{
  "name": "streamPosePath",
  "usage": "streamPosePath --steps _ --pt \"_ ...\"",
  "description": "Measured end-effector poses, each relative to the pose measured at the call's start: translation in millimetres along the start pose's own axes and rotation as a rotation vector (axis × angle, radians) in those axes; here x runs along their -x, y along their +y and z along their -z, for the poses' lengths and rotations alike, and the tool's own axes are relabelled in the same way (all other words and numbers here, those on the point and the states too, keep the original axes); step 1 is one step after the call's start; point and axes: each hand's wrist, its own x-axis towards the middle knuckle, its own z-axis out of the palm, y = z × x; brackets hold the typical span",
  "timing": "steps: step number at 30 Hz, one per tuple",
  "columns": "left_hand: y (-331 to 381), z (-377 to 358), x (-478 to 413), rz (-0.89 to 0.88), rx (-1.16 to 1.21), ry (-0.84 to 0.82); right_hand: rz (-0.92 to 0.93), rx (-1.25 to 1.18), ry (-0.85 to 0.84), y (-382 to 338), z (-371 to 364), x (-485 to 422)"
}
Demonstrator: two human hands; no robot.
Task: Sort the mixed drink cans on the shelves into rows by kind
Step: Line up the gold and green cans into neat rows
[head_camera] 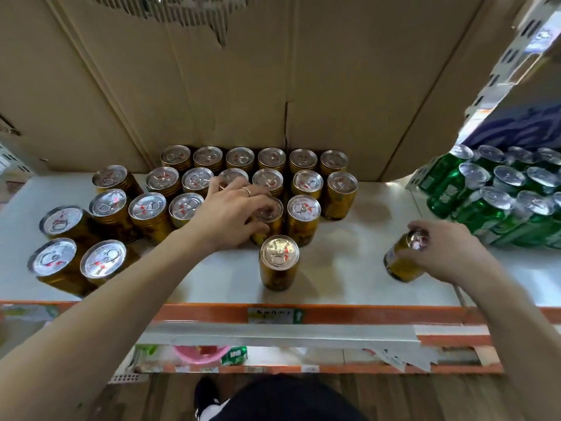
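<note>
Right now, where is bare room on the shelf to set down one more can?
Bare shelf lies between the lone gold can and the can in the right hand. The gold cans left and the green cans right are crowded.

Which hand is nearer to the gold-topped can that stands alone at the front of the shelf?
Left. The left hand rests on a can just behind the gold-topped can. The right hand is far to its right, gripping another yellow can.
</note>
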Motion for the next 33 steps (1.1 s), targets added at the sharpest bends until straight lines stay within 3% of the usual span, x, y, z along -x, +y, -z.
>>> streamPosePath --steps 4,10,14,16,20,24,28,30,33 --pt "0.7 -4.9 4.0 0.006 0.002 0.067 0.135 -0.065 0.121 -21.5 -5.5 -4.8" --pt "2.9 -14.9 13.7 0.034 -0.011 0.097 0.377 -0.276 0.12 -94.5 -19.1 -24.1" --pt "-2.0 -19.9 22.7 0.11 0.056 0.111 0.393 -0.375 0.152 -98.1 -25.7 -25.9" --pt "-13.0 -15.6 28.7 0.204 0.155 0.179 0.38 -0.415 0.209 -83.1 -27.7 -22.9" --pt "-75.0 0.5 43.8 0.617 0.391 0.325 0.342 -0.714 0.334 -71.0 -36.8 -37.2" --pt "-115.0 17.3 43.3 0.822 0.457 0.284 0.269 -1.028 0.408 -70.6 -54.1 -59.7" --pt "-126.0 28.9 23.2 0.93 0.463 0.153 0.081 -1.679 0.19 -72.1 -63.6 -80.5" --pt "-130.3 29.0 10.6 0.947 0.472 0.044 0.057 -1.772 0.012 -83.6 -62.1 -80.8" --pt "-132.0 18.0 0.5 0.957 0.466 -0.073 0.046 -1.715 -0.138 -106.1 -63.3 -73.1"
